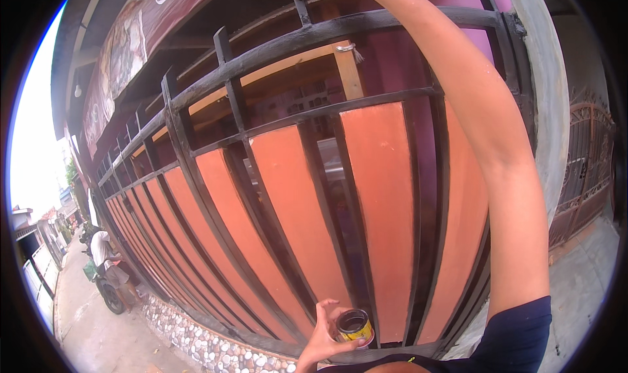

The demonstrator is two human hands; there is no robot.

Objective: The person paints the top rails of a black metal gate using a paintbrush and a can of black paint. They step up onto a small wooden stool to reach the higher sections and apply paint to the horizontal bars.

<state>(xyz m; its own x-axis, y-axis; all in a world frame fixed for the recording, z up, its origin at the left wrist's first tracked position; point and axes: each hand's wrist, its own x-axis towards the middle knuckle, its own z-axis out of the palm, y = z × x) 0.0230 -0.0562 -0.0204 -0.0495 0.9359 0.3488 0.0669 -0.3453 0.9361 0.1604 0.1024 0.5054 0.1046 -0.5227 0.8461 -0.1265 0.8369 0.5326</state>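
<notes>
- Small open can [356,334], dark inside, is low in front of orange/black fence [378,177]; prob. light, stiff, could spill if tilted; best hold around its side, below rim
- L hand [320,337] grips can's side
- R hand out of view, can't tell its state
- Far L: person [101,247] w/ motorbike [111,296]

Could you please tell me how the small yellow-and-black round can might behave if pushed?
The small open yellow-and-black cylindrical can looks rigid, so its wall would probably resist squeezing. Its round side could turn within the left grip. With its top open, any contents might spill if tipped.
</notes>
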